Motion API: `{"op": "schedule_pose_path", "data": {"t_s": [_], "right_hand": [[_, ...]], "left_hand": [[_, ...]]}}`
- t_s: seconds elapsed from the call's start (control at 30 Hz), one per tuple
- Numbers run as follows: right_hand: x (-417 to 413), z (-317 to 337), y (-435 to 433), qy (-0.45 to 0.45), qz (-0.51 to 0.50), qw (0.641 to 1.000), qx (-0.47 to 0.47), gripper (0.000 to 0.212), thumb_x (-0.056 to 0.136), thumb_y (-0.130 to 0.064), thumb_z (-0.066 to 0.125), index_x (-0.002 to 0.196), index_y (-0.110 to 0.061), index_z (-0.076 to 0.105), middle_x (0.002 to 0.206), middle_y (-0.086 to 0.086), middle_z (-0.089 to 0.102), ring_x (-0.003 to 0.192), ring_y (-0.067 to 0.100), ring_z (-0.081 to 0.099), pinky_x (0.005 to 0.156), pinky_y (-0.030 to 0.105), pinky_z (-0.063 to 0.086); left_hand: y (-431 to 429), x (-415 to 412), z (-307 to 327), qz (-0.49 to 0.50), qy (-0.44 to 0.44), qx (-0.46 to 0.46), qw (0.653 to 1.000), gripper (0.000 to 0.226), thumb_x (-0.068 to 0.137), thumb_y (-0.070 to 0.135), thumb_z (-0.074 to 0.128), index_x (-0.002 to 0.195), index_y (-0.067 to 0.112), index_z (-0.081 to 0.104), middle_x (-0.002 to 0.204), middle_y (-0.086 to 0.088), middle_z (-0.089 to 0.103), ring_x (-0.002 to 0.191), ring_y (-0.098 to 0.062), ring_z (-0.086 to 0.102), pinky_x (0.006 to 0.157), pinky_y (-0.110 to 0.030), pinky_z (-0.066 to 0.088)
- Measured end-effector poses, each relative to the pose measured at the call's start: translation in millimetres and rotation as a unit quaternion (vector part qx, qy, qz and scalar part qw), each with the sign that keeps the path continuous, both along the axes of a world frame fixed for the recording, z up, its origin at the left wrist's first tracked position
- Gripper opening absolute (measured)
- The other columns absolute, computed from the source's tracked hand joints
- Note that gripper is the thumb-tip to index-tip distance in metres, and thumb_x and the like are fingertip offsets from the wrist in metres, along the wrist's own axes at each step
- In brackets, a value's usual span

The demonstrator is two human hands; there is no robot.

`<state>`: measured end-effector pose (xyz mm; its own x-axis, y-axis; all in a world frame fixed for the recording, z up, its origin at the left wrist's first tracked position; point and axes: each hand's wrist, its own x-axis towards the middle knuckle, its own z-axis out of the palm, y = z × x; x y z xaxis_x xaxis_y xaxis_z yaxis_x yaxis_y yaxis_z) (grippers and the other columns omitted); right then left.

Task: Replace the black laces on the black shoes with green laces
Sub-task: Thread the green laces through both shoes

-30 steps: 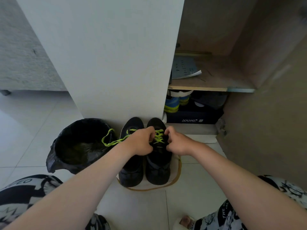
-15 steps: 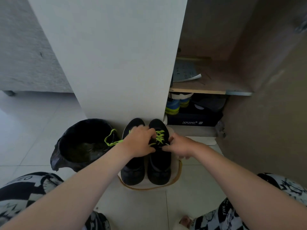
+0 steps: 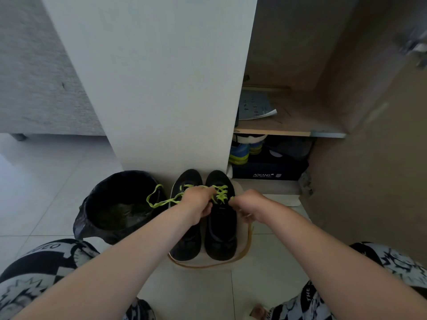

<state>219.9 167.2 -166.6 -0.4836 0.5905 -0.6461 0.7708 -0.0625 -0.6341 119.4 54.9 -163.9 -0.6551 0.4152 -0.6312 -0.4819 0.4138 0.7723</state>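
- Pale floor tiles (image 3: 46,192) run up to a tall white cabinet panel (image 3: 161,88). The head view looks down on them past both forearms.
- A pair of black shoes stands on a pale mat (image 3: 208,266) at the foot of the panel, toes pointing away. The left shoe (image 3: 187,241) and the right shoe (image 3: 220,241) sit side by side and touch.
- A green lace (image 3: 221,192) criss-crosses the upper eyelets of the right shoe.
- The left hand (image 3: 198,204) lies over the throats of both shoes. Its fingers are curled together and pinch the green lace at its left edge.
- The right hand (image 3: 250,206) sits just right of the right shoe. Its fingers are curled tight, and a short green end of that lace shows at its fingertips.
- A second green strand, the trailing lace (image 3: 159,203), loops from under the left hand out over the rim of a bin (image 3: 115,204). The bin is lined with a black bag and stands to the left of the shoes.
- To the far right, an open wooden shelf (image 3: 272,131) holds a printed paper (image 3: 254,107). Below it are blue and yellow shoes (image 3: 240,151) and a dark shoebox (image 3: 268,172).
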Motion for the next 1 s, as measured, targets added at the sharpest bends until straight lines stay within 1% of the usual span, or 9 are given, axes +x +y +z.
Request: {"op": "schedule_pose_path", "data": {"t_s": [0.1,0.23,0.3,0.37,0.43,0.57,0.8,0.87,1.0], "right_hand": [[-6,5,0,0.064,-0.04,0.996,-0.046,0.007,0.098,-0.018,0.061,0.097,-0.012,0.063,0.086,0.004,0.061,0.062,0.014,0.053,0.054,0.026,0.045],[-12,19,6,0.171,-0.109,0.974,-0.098,0.024,0.106,-0.021,0.045,0.094,-0.018,0.065,0.086,-0.002,0.069,0.063,0.012,0.051,0.06,0.027,0.042],[-12,27,11,0.219,-0.127,0.965,-0.07,0.027,0.107,-0.023,0.043,0.099,-0.018,0.068,0.087,-0.003,0.072,0.065,0.011,0.053,0.063,0.027,0.044],[-13,35,13,0.263,-0.092,0.96,-0.004,0.027,0.107,-0.023,0.044,0.102,-0.017,0.069,0.09,-0.004,0.073,0.073,0.01,0.058,0.068,0.026,0.047],[-17,40,12,0.297,-0.023,0.95,0.089,0.026,0.106,-0.019,0.046,0.102,-0.015,0.071,0.095,-0.006,0.072,0.085,0.005,0.062,0.079,0.022,0.049],[-27,45,11,0.34,0.096,0.914,0.198,0.022,0.102,-0.014,0.053,0.101,-0.017,0.075,0.107,-0.009,0.071,0.102,-0.004,0.061,0.086,0.006,0.043],[-25,29,19,0.288,0.17,0.898,0.286,0.022,0.102,-0.021,0.053,0.086,-0.015,0.067,0.081,0.002,0.068,0.068,0.015,0.066,0.058,0.032,0.053],[-26,25,26,0.193,0.215,0.894,0.343,0.025,0.1,-0.023,0.053,0.08,-0.02,0.067,0.078,0.001,0.068,0.074,0.02,0.064,0.064,0.037,0.052],[-28,31,28,0.104,0.254,0.923,0.27,0.04,0.1,-0.026,0.056,0.063,-0.029,0.069,0.061,-0.013,0.054,0.062,0.009,0.052,0.057,0.028,0.038]], "left_hand": [[6,-6,14,0.034,-0.007,0.054,0.998,0.024,0.102,0.022,0.047,0.084,0.016,0.063,0.065,0.001,0.047,0.053,-0.01,0.043,0.047,-0.019,0.042],[7,-25,24,0.021,0.134,0.033,0.99,0.024,0.094,0.017,0.049,0.075,0.018,0.064,0.073,-0.004,0.057,0.071,-0.023,0.055,0.069,-0.029,0.047],[8,-32,29,0.03,0.137,0.084,0.987,0.026,0.098,0.014,0.042,0.081,0.014,0.061,0.083,-0.009,0.066,0.082,-0.029,0.064,0.081,-0.036,0.055],[11,-32,35,0.033,0.094,0.131,0.986,0.024,0.103,0.013,0.034,0.093,0.008,0.056,0.079,-0.011,0.067,0.069,-0.025,0.065,0.07,-0.037,0.059],[15,-29,39,-0.029,0.117,0.085,0.989,0.022,0.103,0.013,0.033,0.102,0.009,0.054,0.07,-0.006,0.06,0.051,-0.017,0.052,0.046,-0.025,0.047],[19,-18,40,-0.276,0.166,-0.017,0.947,0.019,0.101,0.02,0.04,0.095,0.018,0.059,0.077,0.0,0.059,0.056,-0.013,0.044,0.046,-0.021,0.033],[20,-26,51,-0.396,0.19,0.005,0.898,0.009,0.09,0.012,0.06,0.09,0.011,0.069,0.07,0.0,0.063,0.053,-0.01,0.049,0.046,-0.018,0.037],[18,-34,53,-0.392,0.299,-0.042,0.869,0.013,0.085,0.01,0.067,0.091,0.018,0.075,0.061,0.003,0.063,0.052,-0.006,0.056,0.048,-0.013,0.041],[16,-40,51,-0.358,0.533,-0.065,0.764,0.03,0.083,-0.001,0.058,0.087,0.022,0.075,0.093,0.009,0.056,0.08,-0.005,0.054,0.064,-0.011,0.038]]}}
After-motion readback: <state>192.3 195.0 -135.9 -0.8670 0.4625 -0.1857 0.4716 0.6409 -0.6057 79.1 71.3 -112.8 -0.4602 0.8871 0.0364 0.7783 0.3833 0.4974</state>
